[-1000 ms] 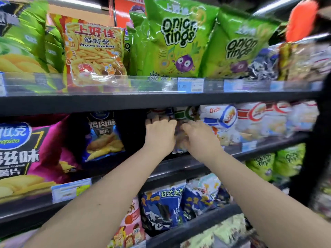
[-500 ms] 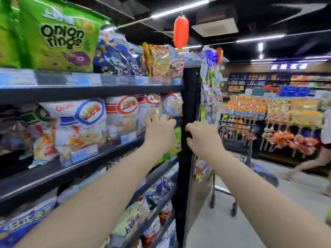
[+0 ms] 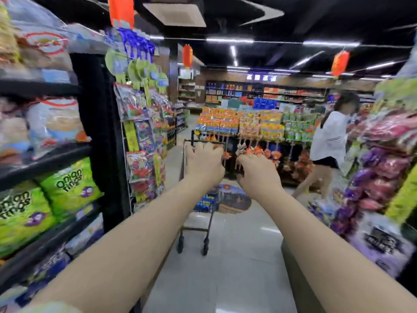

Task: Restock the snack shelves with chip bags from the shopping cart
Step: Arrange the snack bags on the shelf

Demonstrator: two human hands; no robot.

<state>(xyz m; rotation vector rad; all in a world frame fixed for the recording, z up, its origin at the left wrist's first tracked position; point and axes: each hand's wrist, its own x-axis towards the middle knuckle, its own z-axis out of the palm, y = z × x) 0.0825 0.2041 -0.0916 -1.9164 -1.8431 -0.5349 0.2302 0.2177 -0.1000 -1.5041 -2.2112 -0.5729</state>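
We record both arms stretched forward into the centre of the frame. The left hand point(image 3: 204, 164) and the right hand point(image 3: 259, 173) hold nothing, and the fingers of each are loosely curled, narrow rather than spread. Beyond them, at centre, stands the shopping cart point(image 3: 195, 230) with chip bags point(image 3: 234, 199) in its basket (blur hides whether the left hand meets its rim). The snack shelves point(image 3: 45, 164) fill the left of the frame, with green onion-ring bags point(image 3: 70, 184) on a lower tier

Person point(image 3: 329, 136) w/ white top nr display stand point(image 3: 248, 125), lantern point(image 3: 187, 55) overhead.
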